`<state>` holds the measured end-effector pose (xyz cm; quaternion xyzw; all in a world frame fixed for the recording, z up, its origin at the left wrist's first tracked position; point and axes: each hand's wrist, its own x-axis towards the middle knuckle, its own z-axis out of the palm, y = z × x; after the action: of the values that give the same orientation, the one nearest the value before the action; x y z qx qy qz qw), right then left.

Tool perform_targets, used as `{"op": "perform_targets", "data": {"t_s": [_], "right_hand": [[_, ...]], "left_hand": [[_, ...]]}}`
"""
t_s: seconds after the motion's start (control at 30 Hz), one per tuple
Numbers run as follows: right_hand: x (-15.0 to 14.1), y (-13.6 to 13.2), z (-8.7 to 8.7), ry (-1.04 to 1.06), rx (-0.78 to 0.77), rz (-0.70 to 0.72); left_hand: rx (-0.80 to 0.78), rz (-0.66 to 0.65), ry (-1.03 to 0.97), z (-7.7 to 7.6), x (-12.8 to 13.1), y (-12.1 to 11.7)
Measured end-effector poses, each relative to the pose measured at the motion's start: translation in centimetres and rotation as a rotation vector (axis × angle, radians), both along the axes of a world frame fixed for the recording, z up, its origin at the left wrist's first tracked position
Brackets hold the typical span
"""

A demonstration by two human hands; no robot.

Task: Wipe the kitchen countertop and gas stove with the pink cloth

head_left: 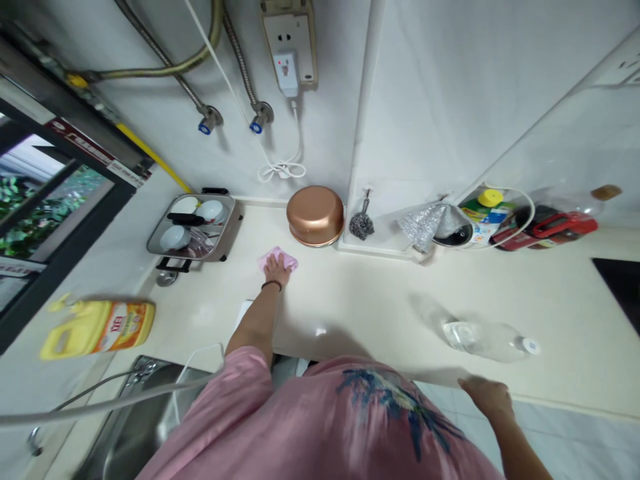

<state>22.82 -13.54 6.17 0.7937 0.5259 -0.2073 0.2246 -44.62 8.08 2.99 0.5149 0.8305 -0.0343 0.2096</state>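
My left hand (277, 269) lies with spread fingers on a pink cloth (287, 257), pressing it against the pale countertop (360, 300). A dark band circles that wrist. Just beyond the cloth, a copper-coloured round pan (316, 213) sits bottom up near the wall. My right hand (487, 396) is low at the counter's front edge; its thumb stands apart and I see nothing in it. Closest to this hand, a clear plastic bottle (493, 340) with a white cap lies on its side.
At the back left stands a dish rack (227, 230) holding bowls. A yellow detergent jug (100, 327) is beside the sink (150, 400). A steel scrubber (362, 225) and a silvery cloth (425, 223) hang on the wall. Several bottles stand at the right, near a black panel (620, 287).
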Motion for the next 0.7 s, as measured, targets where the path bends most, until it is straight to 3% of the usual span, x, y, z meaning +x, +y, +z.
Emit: {"op": "perform_targets", "data": {"t_s": [0.13, 0.3, 0.5, 0.6, 0.7], "right_hand": [[-0.1, -0.2, -0.2, 0.000, -0.035, -0.013], [-0.5, -0.4, 0.3, 0.038, -0.010, -0.011], [-0.3, -0.8, -0.2, -0.008, -0.010, -0.035], [-0.3, -0.9, -0.5, -0.051, -0.017, -0.030], [-0.3, -1.0, -0.6, -0.042, -0.028, -0.014]], "left_hand": [[0.016, 0.084, 0.049, -0.3, -0.1, -2.5], [0.037, 0.063, 0.063, -1.4, 4.8, -4.9], [0.062, -0.179, -0.053, -2.2, 13.6, -5.8], [0.082, -0.384, -0.162, -2.7, 19.7, -6.0], [0.112, -0.629, -0.247, -3.5, 26.0, -7.8]]}}
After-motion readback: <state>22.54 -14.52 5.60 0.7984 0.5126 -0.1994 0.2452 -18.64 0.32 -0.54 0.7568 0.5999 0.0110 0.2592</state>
